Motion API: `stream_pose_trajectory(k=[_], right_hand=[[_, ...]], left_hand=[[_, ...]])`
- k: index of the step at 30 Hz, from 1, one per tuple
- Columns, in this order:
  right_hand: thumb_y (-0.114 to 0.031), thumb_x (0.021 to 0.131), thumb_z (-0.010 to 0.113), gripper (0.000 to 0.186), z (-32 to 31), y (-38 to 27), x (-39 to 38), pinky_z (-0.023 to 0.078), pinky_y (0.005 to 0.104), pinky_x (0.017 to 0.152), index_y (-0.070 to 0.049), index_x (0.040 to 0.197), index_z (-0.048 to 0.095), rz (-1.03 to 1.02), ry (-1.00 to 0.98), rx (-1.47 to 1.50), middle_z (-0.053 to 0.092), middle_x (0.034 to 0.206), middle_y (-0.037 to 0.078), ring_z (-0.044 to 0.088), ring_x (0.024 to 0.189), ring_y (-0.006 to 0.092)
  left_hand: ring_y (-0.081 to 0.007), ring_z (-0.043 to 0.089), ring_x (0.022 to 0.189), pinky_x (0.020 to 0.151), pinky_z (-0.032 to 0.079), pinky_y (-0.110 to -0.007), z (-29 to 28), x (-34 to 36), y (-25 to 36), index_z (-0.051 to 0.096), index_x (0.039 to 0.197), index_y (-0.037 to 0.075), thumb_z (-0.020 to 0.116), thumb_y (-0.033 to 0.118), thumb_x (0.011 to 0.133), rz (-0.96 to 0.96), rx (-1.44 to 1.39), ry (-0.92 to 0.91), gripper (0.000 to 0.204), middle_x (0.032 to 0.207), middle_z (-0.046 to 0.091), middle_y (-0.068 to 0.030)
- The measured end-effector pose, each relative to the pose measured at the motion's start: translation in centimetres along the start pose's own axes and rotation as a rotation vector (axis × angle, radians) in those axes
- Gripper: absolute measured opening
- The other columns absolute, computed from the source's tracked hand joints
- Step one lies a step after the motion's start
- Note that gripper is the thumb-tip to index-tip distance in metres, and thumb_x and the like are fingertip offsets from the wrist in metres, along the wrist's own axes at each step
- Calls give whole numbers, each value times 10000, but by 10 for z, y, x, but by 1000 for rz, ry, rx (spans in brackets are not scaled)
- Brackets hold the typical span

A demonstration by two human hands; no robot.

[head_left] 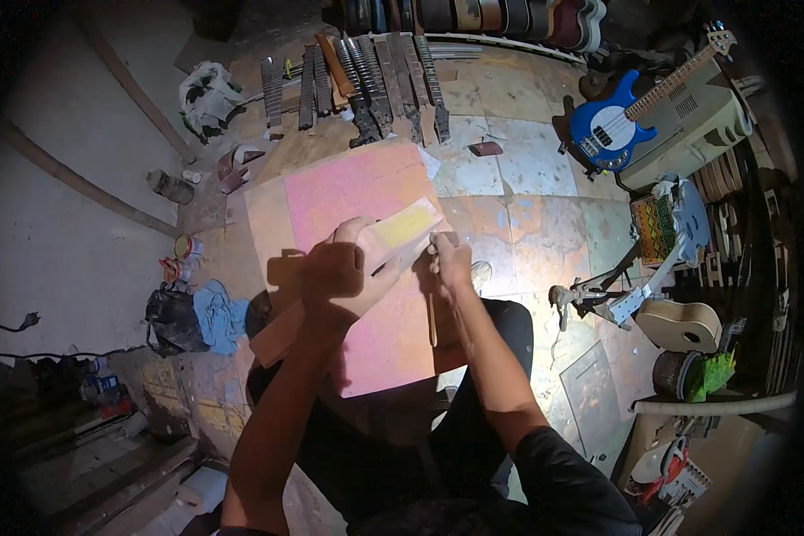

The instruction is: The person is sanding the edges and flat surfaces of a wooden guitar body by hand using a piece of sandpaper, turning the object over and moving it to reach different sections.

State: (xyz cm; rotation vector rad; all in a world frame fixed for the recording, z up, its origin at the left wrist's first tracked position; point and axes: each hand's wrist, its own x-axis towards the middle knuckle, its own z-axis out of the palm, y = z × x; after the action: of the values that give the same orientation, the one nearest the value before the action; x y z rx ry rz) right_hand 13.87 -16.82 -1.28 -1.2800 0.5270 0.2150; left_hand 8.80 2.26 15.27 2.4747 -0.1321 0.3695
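Observation:
My left hand (344,268) is wrapped round a long wooden piece (409,223) with a yellowish patch on its upper end. The piece slants from lower left to upper right over a board (371,357) with a pink and orange surface, in front of my legs. At the upper right end, my right hand (453,261) has its fingers curled in against the side edge of the wood. What those fingers pinch is too small to make out. Below them shows a thin brown stick (433,320), by the board's right edge; I cannot tell whether it is held.
Several guitar necks (366,80) lie on the floor beyond the board. A blue bass guitar (612,125) leans at the far right, with an acoustic guitar body (679,326) nearer. A blue cloth (219,313) and a black bag (171,317) lie to the left.

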Motion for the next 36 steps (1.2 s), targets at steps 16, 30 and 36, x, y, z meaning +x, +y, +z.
stream_pose_trajectory(k=[16,30,36], right_hand=[[-174,924,651,181,4,6,-21,392,265,410,-13,844,640,-48,-91,-80,638,696,53,499,437,110],[-174,918,672,170,5,16,-16,446,267,406,-19,901,605,-39,-27,39,597,683,39,517,453,116],[-152,913,653,120,18,4,-19,414,252,434,-37,908,619,-21,-12,51,589,716,23,511,527,86]], left_hand=[[-128,586,534,535,483,-305,2,1,-4,654,1204,27,891,238,707,37,-4,63,589,621,587,-43],[-303,747,900,786,592,-374,8,0,-8,608,1253,17,869,234,745,35,-32,29,612,971,737,-174],[-307,741,909,798,587,-387,12,-3,-12,592,1248,2,869,225,741,3,-21,36,619,997,728,-182]])
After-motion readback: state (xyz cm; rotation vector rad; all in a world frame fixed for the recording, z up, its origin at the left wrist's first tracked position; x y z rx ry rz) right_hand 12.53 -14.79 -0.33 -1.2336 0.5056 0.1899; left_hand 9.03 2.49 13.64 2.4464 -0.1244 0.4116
